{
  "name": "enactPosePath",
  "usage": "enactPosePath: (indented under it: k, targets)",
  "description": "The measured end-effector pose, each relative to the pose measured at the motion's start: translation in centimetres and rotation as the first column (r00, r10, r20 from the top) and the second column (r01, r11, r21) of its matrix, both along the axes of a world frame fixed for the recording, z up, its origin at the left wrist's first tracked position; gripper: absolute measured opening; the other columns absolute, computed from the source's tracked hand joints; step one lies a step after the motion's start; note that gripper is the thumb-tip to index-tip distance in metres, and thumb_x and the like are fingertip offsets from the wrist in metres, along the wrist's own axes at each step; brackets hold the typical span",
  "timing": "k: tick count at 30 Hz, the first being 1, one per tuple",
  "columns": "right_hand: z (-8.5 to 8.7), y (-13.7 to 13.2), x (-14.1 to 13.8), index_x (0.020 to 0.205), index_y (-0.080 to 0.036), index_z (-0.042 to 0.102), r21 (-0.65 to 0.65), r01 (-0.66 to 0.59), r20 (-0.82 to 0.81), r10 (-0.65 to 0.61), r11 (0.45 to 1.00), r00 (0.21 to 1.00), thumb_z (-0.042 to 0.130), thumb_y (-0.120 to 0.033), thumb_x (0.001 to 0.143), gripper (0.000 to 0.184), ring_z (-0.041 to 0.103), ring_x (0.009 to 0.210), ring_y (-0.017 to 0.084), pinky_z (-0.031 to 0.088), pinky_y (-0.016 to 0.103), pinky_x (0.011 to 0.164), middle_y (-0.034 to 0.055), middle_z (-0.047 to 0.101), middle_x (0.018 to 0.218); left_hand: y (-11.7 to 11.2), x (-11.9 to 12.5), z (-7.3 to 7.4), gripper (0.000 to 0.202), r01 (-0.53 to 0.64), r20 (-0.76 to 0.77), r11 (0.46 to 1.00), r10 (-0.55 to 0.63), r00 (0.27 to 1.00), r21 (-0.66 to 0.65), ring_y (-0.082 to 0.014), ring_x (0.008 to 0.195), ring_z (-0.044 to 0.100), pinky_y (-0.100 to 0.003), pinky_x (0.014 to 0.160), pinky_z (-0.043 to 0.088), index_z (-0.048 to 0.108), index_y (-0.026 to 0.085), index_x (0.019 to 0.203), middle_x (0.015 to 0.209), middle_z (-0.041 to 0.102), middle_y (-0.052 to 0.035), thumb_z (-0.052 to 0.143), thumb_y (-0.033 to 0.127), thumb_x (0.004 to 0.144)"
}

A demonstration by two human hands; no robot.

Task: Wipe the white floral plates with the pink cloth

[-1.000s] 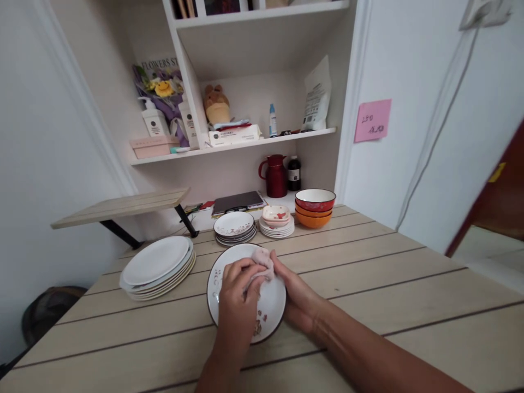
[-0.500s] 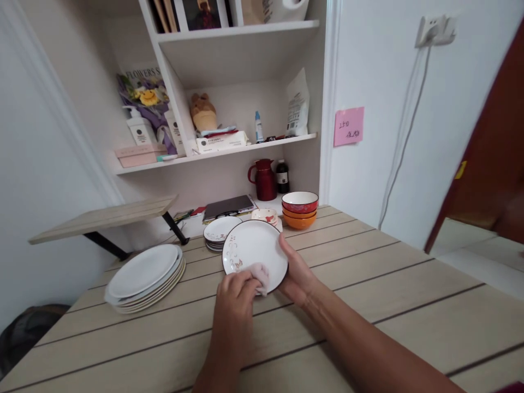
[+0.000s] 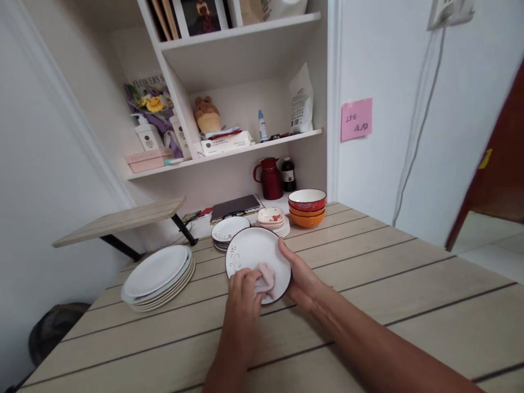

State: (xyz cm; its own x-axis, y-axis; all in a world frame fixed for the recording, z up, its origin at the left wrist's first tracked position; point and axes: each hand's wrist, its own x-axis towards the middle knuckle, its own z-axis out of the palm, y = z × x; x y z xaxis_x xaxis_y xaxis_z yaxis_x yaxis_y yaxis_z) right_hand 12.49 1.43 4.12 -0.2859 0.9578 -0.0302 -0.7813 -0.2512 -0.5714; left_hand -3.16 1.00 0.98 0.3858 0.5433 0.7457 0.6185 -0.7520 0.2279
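A white plate (image 3: pixel 254 248) with a dark rim and a small floral print is tilted toward me above the table. My right hand (image 3: pixel 303 278) grips its right edge, thumb on the face and fingers behind, partly hidden. My left hand (image 3: pixel 244 289) is closed on a crumpled pale pink cloth (image 3: pixel 266 278), which presses against the lower part of the plate. Just behind the held plate sits a stack of similar small plates (image 3: pixel 230 229). Small dishes with a red print (image 3: pixel 271 215) stand beside that stack.
Left on the slatted table (image 3: pixel 368 305) is a stack of larger white plates (image 3: pixel 158 273), near a raised wooden stand (image 3: pixel 118 221). Orange and red bowls (image 3: pixel 307 210) are stacked at the back right. Behind them are a red jug (image 3: pixel 271 180), a dark bottle (image 3: pixel 289 174) and shelves.
The cloth in my left hand has shifted slightly across the lower face of the plate. The camera view has turned a little left, and my right hand still holds the plate.
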Motion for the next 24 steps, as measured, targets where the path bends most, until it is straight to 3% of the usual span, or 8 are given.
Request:
enactPosePath:
  k: [5, 7, 12, 17, 21, 24]
  targets:
    - [-0.4, -0.2, -0.2, 0.118, -0.012, 0.06, -0.044, -0.073, 0.029, 0.075, 0.996, 0.997, 0.049, -0.066, 0.081, 0.067, 0.065, 0.098, 0.027, 0.044, 0.045, 0.094, 0.0135, 0.071, 0.104, -0.4, 0.1, 0.7, 0.031, 0.075, -0.048, 0.983, -0.068, 0.997, 0.17, -0.0169, 0.09, 0.055, -0.03, 0.079, 0.049, 0.062, 0.022, 0.105, 0.1, 0.06, -0.0065, 0.048, 0.005, 0.084]
    - [-0.7, -0.5, -0.6, 0.116, -0.01, 0.061, -0.066, -0.129, 0.052, 0.133, 0.989, 0.99, 0.049, -0.067, 0.08, 0.068, 0.066, 0.096, 0.027, 0.044, 0.044, 0.094, 0.0138, 0.072, 0.101, -0.4, 0.0, 0.7, 0.031, 0.052, -0.039, 0.972, -0.044, 0.998, 0.228, -0.0172, 0.093, 0.054, -0.03, 0.081, 0.048, 0.063, 0.022, 0.108, 0.102, 0.061, -0.0073, 0.05, 0.006, 0.085]
    - [-1.1, -1.1, -2.2, 0.121, -0.011, 0.058, -0.049, -0.213, 0.026, 0.215, 0.976, 0.976, 0.049, -0.063, 0.083, 0.065, 0.064, 0.102, 0.025, 0.04, 0.04, 0.1, 0.013, 0.071, 0.107, -0.2, -0.6, 0.7, 0.031, -0.178, -0.032, 0.935, 0.197, 0.98, 0.308, -0.0196, 0.093, 0.055, -0.034, 0.081, 0.043, 0.065, 0.024, 0.111, 0.104, 0.063, -0.0078, 0.052, 0.011, 0.086]
    - [-1.4, -1.4, -3.0, 0.125, -0.014, 0.056, -0.065, -0.221, 0.056, 0.225, 0.973, 0.973, 0.048, -0.063, 0.084, 0.065, 0.064, 0.104, 0.026, 0.039, 0.042, 0.102, 0.0124, 0.07, 0.11, 0.1, -1.9, 1.1, 0.028, -0.465, -0.004, 0.838, 0.487, 0.874, 0.286, -0.023, 0.092, 0.057, -0.037, 0.076, 0.037, 0.066, 0.025, 0.111, 0.105, 0.067, -0.0076, 0.055, 0.016, 0.086]
    - [-1.5, -1.4, -3.3, 0.126, -0.014, 0.055, -0.082, -0.194, 0.059, 0.199, 0.977, 0.978, 0.049, -0.061, 0.084, 0.064, 0.064, 0.104, 0.025, 0.038, 0.041, 0.102, 0.0126, 0.07, 0.112, 0.4, -2.9, 1.3, 0.028, -0.569, -0.004, 0.77, 0.595, 0.803, 0.288, -0.0246, 0.092, 0.057, -0.038, 0.074, 0.035, 0.065, 0.024, 0.111, 0.104, 0.068, -0.0082, 0.053, 0.016, 0.087]
    - [-1.4, -1.1, -3.0, 0.126, -0.014, 0.055, -0.102, -0.125, 0.055, 0.131, 0.987, 0.99, 0.049, -0.062, 0.084, 0.065, 0.064, 0.105, 0.026, 0.038, 0.043, 0.102, 0.0133, 0.069, 0.114, 0.6, -3.1, 1.2, 0.028, -0.592, -0.03, 0.749, 0.627, 0.779, 0.297, -0.0253, 0.09, 0.057, -0.038, 0.073, 0.035, 0.065, 0.022, 0.11, 0.102, 0.067, -0.0093, 0.052, 0.016, 0.087]
